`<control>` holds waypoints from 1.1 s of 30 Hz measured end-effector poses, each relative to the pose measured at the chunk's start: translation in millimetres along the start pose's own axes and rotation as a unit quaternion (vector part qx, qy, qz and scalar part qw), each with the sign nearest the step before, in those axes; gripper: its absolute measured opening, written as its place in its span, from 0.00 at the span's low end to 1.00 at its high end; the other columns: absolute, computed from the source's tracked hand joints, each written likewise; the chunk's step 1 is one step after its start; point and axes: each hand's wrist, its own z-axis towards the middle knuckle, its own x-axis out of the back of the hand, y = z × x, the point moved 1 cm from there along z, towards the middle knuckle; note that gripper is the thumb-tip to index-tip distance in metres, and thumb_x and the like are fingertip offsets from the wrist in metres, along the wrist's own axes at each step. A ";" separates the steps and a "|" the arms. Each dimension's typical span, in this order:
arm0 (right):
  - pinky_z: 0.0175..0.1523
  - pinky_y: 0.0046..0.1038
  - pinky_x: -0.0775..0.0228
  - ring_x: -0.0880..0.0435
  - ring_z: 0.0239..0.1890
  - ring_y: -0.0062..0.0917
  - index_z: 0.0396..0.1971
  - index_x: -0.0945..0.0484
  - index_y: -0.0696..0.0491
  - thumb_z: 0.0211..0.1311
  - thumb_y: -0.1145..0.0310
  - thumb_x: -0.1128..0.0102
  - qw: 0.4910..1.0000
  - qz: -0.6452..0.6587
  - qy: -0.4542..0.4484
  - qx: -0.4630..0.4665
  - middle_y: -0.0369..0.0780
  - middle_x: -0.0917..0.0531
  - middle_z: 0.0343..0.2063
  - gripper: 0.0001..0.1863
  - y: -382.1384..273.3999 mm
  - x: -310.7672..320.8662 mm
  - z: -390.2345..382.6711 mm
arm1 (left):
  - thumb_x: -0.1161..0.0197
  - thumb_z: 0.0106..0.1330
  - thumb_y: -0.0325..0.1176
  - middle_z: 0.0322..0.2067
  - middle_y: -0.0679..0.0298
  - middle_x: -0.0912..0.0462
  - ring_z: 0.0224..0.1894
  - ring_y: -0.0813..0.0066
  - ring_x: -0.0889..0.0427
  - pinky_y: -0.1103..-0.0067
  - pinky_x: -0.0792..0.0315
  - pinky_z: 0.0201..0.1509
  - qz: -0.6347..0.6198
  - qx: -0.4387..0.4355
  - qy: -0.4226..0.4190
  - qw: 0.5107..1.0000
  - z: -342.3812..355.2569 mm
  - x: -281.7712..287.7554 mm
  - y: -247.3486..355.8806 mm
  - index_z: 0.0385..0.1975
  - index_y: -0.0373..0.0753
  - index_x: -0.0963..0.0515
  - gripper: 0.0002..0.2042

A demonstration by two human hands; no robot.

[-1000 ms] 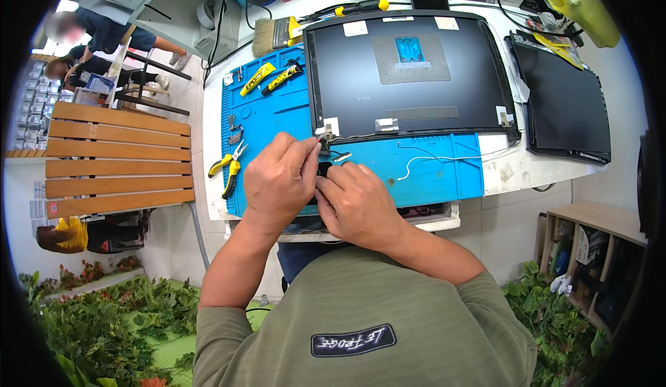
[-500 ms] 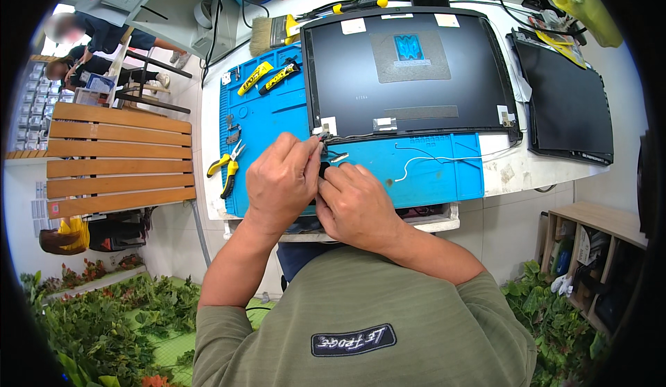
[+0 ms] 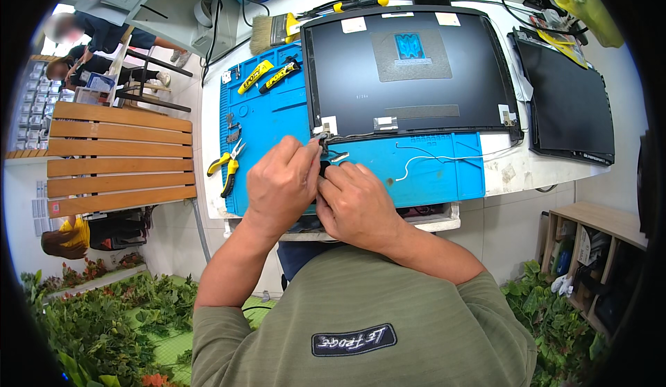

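A dark laptop lid [image 3: 354, 102] lies inner side up on a blue work mat [image 3: 437, 175], with bare metal hinges [image 3: 506, 119] at its near corners. At its near left corner my left hand [image 3: 283, 182] is closed, thumb and forefinger pinched beside the hinge and a thin dark cable [image 3: 350, 136]. My right hand [image 3: 357, 203] presses close against it, fingers curled around something dark. What either hand holds is hidden by the fingers. Just beyond my right knuckles a small silvery connector [image 3: 339, 157] sticks out.
Yellow-and-black pliers [image 3: 227, 169], small metal parts [image 3: 234, 133] and two epoxy tubes [image 3: 267, 78] lie left on the mat. A flat brush [image 3: 269, 31] rests behind them. A white wire [image 3: 430, 158] curves over the mat. Dark panels [image 3: 569, 109] are stacked at right. Other people sit far left.
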 end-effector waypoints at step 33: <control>0.49 0.41 0.25 0.17 0.42 0.39 0.33 0.17 0.57 0.60 0.73 0.26 1.000 0.003 -0.003 -0.004 0.44 0.19 0.35 0.07 -0.8 1.3 0.3 | 0.20 0.68 0.26 0.35 0.66 0.18 0.30 0.67 0.15 0.70 0.21 0.33 -0.006 -0.036 -0.015 0.999 -4.8 4.0 -5.5 0.53 0.41 0.07 0.14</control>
